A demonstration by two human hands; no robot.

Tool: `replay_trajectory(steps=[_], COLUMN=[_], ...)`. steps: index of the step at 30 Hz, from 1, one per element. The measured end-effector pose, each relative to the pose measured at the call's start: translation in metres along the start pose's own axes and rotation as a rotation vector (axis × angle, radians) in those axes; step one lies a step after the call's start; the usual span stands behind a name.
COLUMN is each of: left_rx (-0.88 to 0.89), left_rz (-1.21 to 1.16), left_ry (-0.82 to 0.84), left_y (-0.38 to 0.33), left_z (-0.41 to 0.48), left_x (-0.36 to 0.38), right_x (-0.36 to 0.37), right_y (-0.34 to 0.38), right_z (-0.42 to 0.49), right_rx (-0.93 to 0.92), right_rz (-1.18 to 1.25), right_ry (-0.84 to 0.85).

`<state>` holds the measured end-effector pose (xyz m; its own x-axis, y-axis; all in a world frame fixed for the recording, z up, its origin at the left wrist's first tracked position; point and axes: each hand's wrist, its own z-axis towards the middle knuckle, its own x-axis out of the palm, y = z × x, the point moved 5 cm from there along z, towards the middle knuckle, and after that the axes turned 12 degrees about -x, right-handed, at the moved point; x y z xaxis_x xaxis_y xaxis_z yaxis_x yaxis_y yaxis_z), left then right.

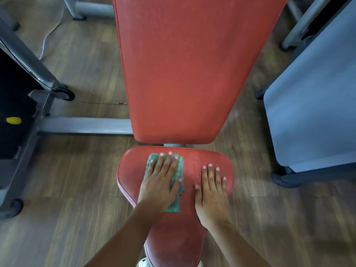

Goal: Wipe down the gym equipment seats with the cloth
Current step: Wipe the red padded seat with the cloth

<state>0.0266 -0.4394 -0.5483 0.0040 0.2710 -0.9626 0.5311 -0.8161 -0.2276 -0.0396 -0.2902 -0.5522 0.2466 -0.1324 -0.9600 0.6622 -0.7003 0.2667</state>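
A red padded seat (190, 224) lies just below me, wide at its far end and narrow toward me. Beyond it rises the long red back pad (179, 70) of the same bench. A folded green cloth (178, 170) lies on the seat's left half. My left hand (160, 182) presses flat on the cloth with straight, spread fingers and covers most of it. My right hand (212, 189) rests flat on the bare right half of the seat, fingers straight, a short gap from the cloth.
Grey machine frame bars (84, 125) and a black wheel (64, 94) stand on the wooden floor (77, 189) to the left, with a yellow knob (13, 120) on a dark weight stack. A blue-grey padded bench (316, 105) stands at the right.
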Motion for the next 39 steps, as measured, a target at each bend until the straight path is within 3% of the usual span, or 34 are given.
replay_trajectory(steps=[2, 5, 9, 16, 22, 28, 31, 35, 39], left_rx=[0.001, -0.137, -0.266, 0.092, -0.088, 0.240, 0.243, 0.091, 0.314], left_rz=[-0.005, 0.029, 0.063, 0.084, 0.095, 0.094, 0.100, 0.125, 0.140], left_ry=[-0.005, -0.037, -0.040, -0.063, -0.079, -0.040, -0.033, -0.061, -0.068], left_y=[0.020, 0.051, 0.048, 0.034, 0.052, 0.036, 0.066, 0.061, 0.042], left_z=[-0.015, -0.008, 0.029, 0.014, 0.045, 0.025, 0.026, 0.057, 0.036], left_x=[-0.004, -0.014, -0.013, -0.006, -0.010, -0.002, -0.010, -0.015, -0.004], right_x=[0.000, -0.003, -0.005, -0.002, 0.000, 0.000, -0.002, -0.004, -0.004], right_y=[0.002, 0.003, 0.005, 0.004, 0.006, 0.005, 0.006, 0.007, 0.007], right_z=[0.000, 0.002, 0.005, 0.031, 0.033, 0.034, 0.035, 0.035, 0.036], right_rx=[-0.001, 0.016, -0.006, -0.093, -0.121, -0.100, -0.077, -0.060, -0.048], right_rz=[-0.003, -0.039, -0.048, -0.023, -0.041, -0.048, -0.060, -0.056, -0.081], right_ry=[0.018, 0.034, 0.003, -0.100, -0.133, -0.090, -0.042, -0.005, 0.004])
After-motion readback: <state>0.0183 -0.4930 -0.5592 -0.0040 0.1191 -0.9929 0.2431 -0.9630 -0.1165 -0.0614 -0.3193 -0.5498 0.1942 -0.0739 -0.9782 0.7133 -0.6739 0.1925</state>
